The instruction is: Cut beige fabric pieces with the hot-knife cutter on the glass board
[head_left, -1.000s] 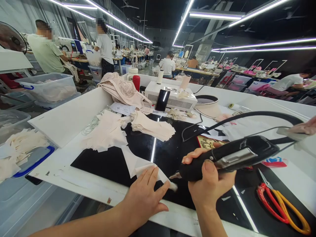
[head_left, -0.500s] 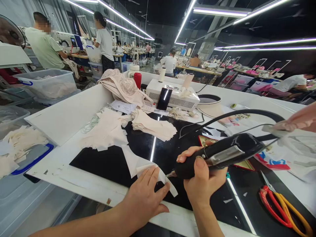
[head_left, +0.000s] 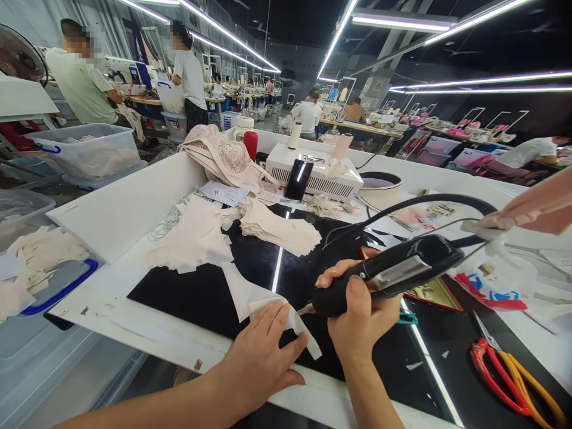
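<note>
My left hand (head_left: 263,351) lies on a thin white fabric piece (head_left: 241,290), its fingers stretched out and pressing it to the black glossy tabletop (head_left: 179,298). In my right hand (head_left: 361,316) is a black handheld tool (head_left: 384,277) with a metal side plate and a cable at its rear. The tool's metal tip touches or nearly touches the fabric's edge, just right of my left fingers. Beyond the piece lie a spread heap of cream fabric pieces (head_left: 192,235) and a neater stack of them (head_left: 279,229).
Red-and-orange-handled scissors (head_left: 500,375) rest at right. Behind stand a phone (head_left: 298,179), a white vented box (head_left: 277,164) and a red bottle (head_left: 251,145). A pinkish strap or cloth (head_left: 536,202) hangs at right by the cable. People work in the background.
My right hand and the tool have shifted slightly left, and the tool's rear has swung left with its cable. My left hand has stayed in place on the fabric.
</note>
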The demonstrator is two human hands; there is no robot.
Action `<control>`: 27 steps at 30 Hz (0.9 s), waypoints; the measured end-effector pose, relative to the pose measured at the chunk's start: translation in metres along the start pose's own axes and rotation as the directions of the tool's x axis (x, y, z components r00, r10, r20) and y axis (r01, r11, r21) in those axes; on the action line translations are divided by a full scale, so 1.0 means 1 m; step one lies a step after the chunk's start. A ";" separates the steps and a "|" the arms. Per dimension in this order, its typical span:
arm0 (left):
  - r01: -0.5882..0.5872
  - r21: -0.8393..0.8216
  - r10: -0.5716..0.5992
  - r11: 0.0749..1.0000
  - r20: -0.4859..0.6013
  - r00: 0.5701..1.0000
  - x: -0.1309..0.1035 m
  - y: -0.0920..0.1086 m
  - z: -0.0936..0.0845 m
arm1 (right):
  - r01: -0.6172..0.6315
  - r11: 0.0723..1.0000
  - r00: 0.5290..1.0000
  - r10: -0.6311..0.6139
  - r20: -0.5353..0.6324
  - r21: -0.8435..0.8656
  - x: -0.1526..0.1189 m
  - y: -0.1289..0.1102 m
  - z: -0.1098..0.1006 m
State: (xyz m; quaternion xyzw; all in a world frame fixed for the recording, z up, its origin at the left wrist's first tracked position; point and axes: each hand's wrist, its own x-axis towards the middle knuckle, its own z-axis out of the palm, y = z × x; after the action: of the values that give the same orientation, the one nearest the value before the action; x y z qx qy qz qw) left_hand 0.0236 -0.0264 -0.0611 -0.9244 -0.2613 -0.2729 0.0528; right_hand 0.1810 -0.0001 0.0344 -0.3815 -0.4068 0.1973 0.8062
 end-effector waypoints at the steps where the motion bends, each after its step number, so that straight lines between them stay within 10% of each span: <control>1: 0.000 -0.006 0.000 1.000 0.009 1.000 -0.001 -0.001 -0.001 | 0.001 1.000 1.000 -0.001 -0.001 0.000 -0.001 -0.001 0.000; 27: 0.004 -0.071 0.000 0.997 0.062 0.998 -0.005 -0.004 -0.011 | -0.022 0.999 1.000 0.021 0.022 0.041 -0.003 0.007 0.008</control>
State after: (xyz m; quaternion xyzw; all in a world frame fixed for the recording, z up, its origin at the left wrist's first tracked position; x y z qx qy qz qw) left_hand 0.0126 -0.0279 -0.0553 -0.9334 -0.2539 -0.2532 0.0115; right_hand 0.1730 0.0061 0.0308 -0.3669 -0.4074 0.2185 0.8073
